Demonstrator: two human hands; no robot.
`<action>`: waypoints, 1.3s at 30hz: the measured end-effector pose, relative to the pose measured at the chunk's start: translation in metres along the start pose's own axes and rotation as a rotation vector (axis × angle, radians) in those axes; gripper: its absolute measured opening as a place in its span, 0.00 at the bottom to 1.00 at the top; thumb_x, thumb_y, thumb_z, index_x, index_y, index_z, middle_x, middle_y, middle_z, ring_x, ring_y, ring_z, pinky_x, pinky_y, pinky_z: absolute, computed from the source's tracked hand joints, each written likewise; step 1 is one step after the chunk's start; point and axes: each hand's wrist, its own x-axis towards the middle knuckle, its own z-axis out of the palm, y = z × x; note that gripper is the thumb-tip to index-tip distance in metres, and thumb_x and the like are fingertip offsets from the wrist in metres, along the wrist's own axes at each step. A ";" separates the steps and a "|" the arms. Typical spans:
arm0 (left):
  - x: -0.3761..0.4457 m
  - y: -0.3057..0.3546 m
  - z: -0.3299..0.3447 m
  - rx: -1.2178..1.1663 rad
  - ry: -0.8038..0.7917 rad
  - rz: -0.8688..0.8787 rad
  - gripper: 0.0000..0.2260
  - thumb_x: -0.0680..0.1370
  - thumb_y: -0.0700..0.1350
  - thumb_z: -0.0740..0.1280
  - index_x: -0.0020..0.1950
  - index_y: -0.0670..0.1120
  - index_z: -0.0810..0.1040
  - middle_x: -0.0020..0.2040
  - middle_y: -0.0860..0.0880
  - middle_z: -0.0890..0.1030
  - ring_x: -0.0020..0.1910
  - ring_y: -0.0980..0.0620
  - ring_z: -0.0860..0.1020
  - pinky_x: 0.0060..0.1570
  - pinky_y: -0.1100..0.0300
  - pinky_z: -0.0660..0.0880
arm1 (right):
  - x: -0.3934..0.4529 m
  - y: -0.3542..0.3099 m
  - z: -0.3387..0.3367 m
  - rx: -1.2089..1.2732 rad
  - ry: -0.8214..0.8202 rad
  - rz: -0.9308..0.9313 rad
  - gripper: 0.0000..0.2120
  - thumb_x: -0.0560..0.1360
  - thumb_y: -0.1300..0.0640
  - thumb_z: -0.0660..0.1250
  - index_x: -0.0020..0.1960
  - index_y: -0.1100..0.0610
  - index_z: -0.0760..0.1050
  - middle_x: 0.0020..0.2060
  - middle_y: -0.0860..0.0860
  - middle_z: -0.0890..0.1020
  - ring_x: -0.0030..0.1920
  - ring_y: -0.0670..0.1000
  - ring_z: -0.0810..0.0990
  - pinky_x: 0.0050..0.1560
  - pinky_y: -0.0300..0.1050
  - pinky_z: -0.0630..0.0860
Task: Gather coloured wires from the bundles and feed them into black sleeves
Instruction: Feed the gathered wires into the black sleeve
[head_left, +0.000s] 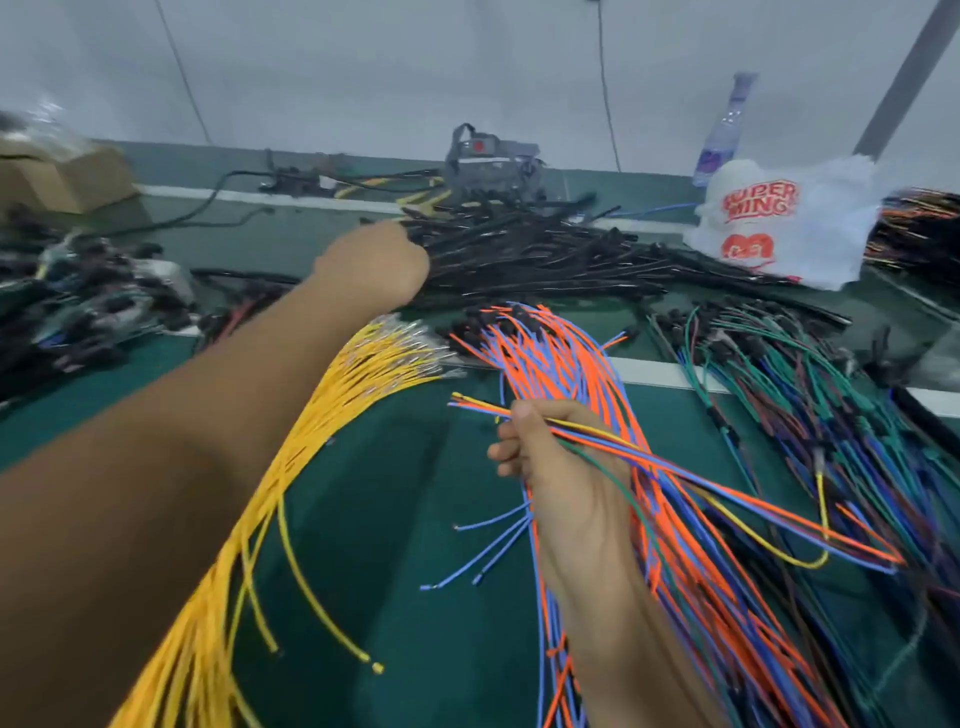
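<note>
A few gathered wires (597, 441) are gripped in the right hand (550, 478), tips aligned for feeding; the left hand (374, 260) is stretched to the black sleeves (530, 254), its grip hidden.

We see a thin bunch of gathered plastic-coated wires (587, 441) pinched in our right hand (561, 483): yellow, orange, blue and one green strand, fanning out past the fingers (506, 452). Under that hand lies a long bundle of bright orange and blue wires (566, 364). Just left of it spreads a sheaf of all-yellow wires (291, 467) with silvery metal tips. Our left hand (371, 260) closes at the edge of a heap of glossy black tubular sleeves (524, 249), its fingers hidden. Right of the right-hand fingertips lies a dark tangle of green, blue and purple wires (810, 395). Everything rests on a deep green flat mat (389, 519) crossed by a white stripe. Beyond the sleeves sits a white crumpled plastic bag (779, 218) printed in red-orange lettering.
</note>
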 end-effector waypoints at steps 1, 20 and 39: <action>-0.010 -0.009 -0.001 -0.338 -0.070 -0.129 0.08 0.79 0.42 0.57 0.41 0.43 0.71 0.31 0.49 0.67 0.27 0.50 0.66 0.28 0.63 0.63 | 0.000 -0.001 0.001 0.004 -0.007 -0.006 0.08 0.77 0.66 0.65 0.39 0.59 0.76 0.27 0.52 0.79 0.25 0.46 0.79 0.26 0.35 0.73; -0.125 -0.027 0.052 -1.662 -0.137 -0.331 0.07 0.83 0.46 0.57 0.45 0.49 0.65 0.44 0.46 0.85 0.31 0.55 0.73 0.31 0.66 0.68 | -0.004 -0.002 0.001 0.159 -0.114 -0.012 0.06 0.79 0.67 0.62 0.43 0.61 0.75 0.26 0.50 0.80 0.26 0.47 0.80 0.29 0.35 0.75; -0.138 -0.021 0.061 -1.746 -0.051 -0.149 0.20 0.73 0.28 0.68 0.36 0.47 0.60 0.40 0.40 0.84 0.46 0.50 0.84 0.38 0.66 0.78 | -0.001 -0.004 -0.003 0.067 -0.158 -0.015 0.08 0.78 0.65 0.64 0.42 0.59 0.76 0.26 0.51 0.80 0.26 0.47 0.80 0.28 0.36 0.75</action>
